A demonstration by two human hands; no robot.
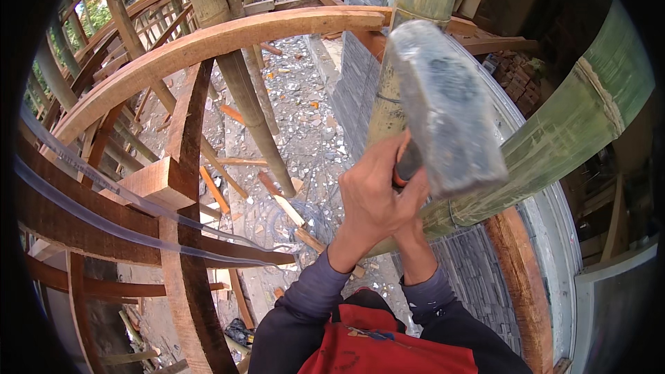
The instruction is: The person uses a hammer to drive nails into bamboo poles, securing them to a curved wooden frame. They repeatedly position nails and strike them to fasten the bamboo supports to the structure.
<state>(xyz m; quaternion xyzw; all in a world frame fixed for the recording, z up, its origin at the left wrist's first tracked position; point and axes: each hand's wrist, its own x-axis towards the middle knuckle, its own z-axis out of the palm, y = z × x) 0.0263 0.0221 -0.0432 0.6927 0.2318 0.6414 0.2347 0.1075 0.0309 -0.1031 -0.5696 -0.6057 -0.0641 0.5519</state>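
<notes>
A heavy grey sledgehammer point(449, 107) is raised right of the middle, its big worn metal head close to the camera. Both my hands are wrapped around its dark handle, just below the head. My left hand point(368, 187) is closed with its knuckles facing up. Pressed against it, my right hand point(413, 197) is also closed on the handle, its fingers partly hidden by the left hand and the hammer head. Behind the hammer stands a thick bamboo pole point(385, 114), and a curved-looking timber beam point(228, 36) meets it near the top.
A wide green bamboo pole point(561, 121) slants at the right. Wooden posts and beams point(187, 291) frame the left, with a clear hose point(131, 232) draped across them. Offcuts point(287, 210) and rubble litter the floor below. A grey stone-clad wall point(478, 270) runs along the right.
</notes>
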